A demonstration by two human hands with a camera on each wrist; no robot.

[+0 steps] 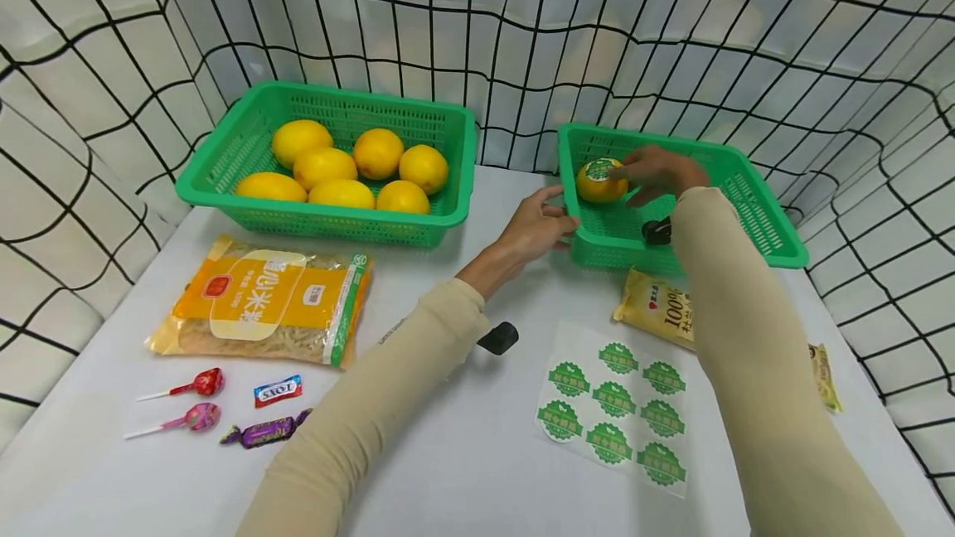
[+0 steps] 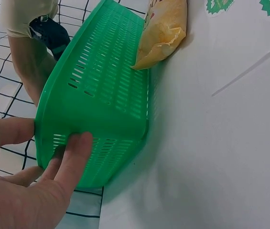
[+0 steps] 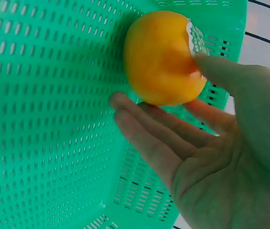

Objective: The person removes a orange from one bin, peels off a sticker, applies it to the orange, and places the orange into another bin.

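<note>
the right hand is inside the smaller green plastic basket at the right side of the white desk. its fingers are nearly straight and lie against a round yellow-orange fruit which has a green round sticker on top; the thumb presses on the edge of the sticker, the other fingers touch the fruit from below, as the right wrist view shows. the fruit rests in the far left corner of this basket.

the left hand holds the near left corner of the same basket from outside, the thumb on the rim and the fingers loosely bent on the wall.

in front of the basket lies a transparent sheet of green round stickers, and a yellow food packet touches the basket wall, partly hidden by the right sleeve.

at the left stands a larger green plastic basket with seven yellow-orange fruits. near it lie a yellow bag of noodles, two lollipops and two wrapped candies.
</note>
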